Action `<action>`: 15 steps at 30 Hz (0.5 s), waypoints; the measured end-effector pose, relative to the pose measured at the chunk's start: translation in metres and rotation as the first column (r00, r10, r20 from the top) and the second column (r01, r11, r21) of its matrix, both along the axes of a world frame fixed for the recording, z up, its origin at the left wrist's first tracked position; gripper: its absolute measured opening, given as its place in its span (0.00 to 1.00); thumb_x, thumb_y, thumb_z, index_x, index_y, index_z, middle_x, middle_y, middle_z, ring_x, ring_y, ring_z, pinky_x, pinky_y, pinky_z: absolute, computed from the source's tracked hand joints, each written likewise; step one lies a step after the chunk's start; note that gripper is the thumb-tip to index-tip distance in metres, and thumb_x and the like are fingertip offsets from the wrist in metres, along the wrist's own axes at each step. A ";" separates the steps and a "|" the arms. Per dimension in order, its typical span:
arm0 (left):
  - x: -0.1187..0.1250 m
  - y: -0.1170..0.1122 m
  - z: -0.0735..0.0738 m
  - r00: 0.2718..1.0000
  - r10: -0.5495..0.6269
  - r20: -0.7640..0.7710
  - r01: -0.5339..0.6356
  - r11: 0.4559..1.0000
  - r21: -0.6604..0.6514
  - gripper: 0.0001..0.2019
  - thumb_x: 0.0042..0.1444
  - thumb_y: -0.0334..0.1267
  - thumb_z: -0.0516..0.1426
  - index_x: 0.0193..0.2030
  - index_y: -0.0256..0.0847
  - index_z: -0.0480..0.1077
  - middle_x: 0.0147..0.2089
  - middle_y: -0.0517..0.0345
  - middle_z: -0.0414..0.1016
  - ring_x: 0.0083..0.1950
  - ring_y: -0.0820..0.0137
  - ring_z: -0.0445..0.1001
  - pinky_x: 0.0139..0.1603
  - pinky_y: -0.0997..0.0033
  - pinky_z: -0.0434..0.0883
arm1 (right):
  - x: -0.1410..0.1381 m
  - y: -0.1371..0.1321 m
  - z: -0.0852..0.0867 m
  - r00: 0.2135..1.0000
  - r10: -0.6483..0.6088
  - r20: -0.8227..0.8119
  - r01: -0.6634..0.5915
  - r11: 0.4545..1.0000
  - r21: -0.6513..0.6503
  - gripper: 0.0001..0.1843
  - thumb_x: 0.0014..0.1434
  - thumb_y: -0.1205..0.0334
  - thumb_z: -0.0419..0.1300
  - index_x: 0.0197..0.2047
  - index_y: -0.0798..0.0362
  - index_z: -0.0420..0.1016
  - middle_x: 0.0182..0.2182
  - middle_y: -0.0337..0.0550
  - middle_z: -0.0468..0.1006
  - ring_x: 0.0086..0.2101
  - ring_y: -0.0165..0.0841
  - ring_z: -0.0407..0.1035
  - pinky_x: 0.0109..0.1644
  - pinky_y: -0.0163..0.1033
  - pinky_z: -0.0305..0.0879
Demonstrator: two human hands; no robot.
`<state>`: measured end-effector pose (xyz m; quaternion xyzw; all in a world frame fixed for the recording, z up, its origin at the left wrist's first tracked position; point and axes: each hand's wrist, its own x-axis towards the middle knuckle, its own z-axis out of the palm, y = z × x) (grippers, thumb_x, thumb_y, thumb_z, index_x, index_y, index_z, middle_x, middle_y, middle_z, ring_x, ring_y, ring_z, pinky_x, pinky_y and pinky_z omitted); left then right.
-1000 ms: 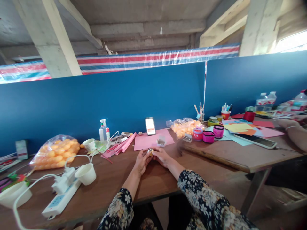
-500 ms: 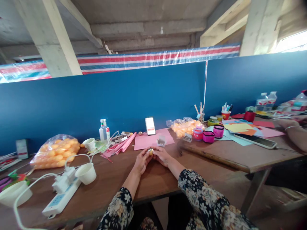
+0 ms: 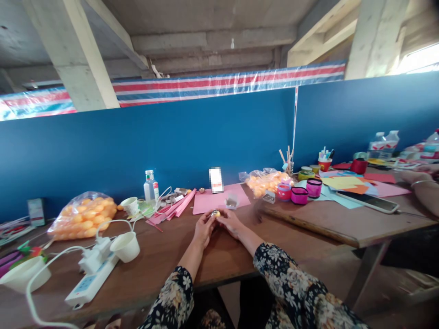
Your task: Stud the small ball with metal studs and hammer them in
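Note:
A small round ball (image 3: 216, 213), shiny silver with a pale orange side, is pinched between the fingertips of both hands above the table's near half. My left hand (image 3: 205, 227) grips it from the left, fingers closed. From the other side my right hand (image 3: 229, 221) closes its fingers on the same ball. Its underside is hidden by the fingers. Just beyond the hands are a pink paper sheet (image 3: 204, 203) and a small clear plastic box (image 3: 231, 202). A small metallic ball (image 3: 202, 190) lies by the sheet's far left edge.
Bags of orange balls (image 3: 85, 214) stand left and back right. A power strip (image 3: 91, 281), white cable and paper cup (image 3: 125, 246) occupy the near left. Pink tape rolls (image 3: 299, 195), coloured papers and a phone (image 3: 365, 201) are at right, near another person's arm (image 3: 425, 194).
The ball has turned slightly in my fingers, so its pale orange side now faces right. Both hands stay closed on it, and the whole view has shifted a little.

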<state>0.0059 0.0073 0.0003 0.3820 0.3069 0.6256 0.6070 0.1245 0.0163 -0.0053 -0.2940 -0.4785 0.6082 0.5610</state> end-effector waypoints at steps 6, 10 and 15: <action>0.003 0.001 0.002 0.999 0.008 -0.036 -0.008 1.000 0.003 0.19 0.38 0.34 0.63 0.40 0.36 0.71 0.41 0.50 0.75 0.39 0.69 0.73 0.44 0.66 0.69 | -0.002 0.002 0.003 0.999 -0.026 0.025 0.026 1.000 -0.011 0.20 0.43 0.61 0.60 0.42 0.50 0.68 0.37 0.40 0.73 0.28 0.27 0.66 0.27 0.31 0.58; 0.004 0.008 0.003 0.992 0.044 -0.120 -0.049 0.998 -0.041 0.17 0.38 0.34 0.63 0.39 0.35 0.71 0.40 0.49 0.75 0.36 0.69 0.74 0.39 0.68 0.71 | -0.002 0.005 0.003 1.000 -0.020 0.009 0.021 0.999 -0.031 0.17 0.44 0.60 0.59 0.40 0.50 0.68 0.34 0.38 0.72 0.29 0.27 0.66 0.30 0.32 0.62; 0.006 0.014 0.000 0.977 0.074 -0.201 -0.082 0.996 -0.033 0.18 0.38 0.36 0.64 0.38 0.33 0.71 0.38 0.47 0.75 0.34 0.68 0.74 0.36 0.68 0.71 | -0.003 0.008 -0.001 0.997 -0.082 -0.013 0.081 0.997 -0.013 0.17 0.44 0.59 0.59 0.40 0.50 0.68 0.34 0.39 0.72 0.32 0.29 0.68 0.34 0.35 0.66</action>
